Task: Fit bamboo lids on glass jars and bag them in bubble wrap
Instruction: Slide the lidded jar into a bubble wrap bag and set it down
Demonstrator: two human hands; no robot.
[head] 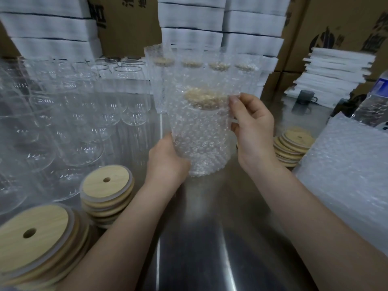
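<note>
A glass jar with a bamboo lid [204, 97] sits inside a bubble wrap bag [200, 135], held upright above the metal table [201, 238]. My left hand [168, 160] grips the bag's lower left side near the jar's base. My right hand [252, 127] holds the right side, with thumb and fingers pinching the bag's upper edge beside the lid. Behind it stands a row of several bagged, lidded jars [210, 66].
Many bare glass jars [69, 114] crowd the left. Stacks of bamboo lids sit at front left [39, 236], [107, 192] and at right [291, 145]. A pile of bubble wrap bags [346, 164] lies at right, with a water bottle [375, 97], foam sheets and cartons behind.
</note>
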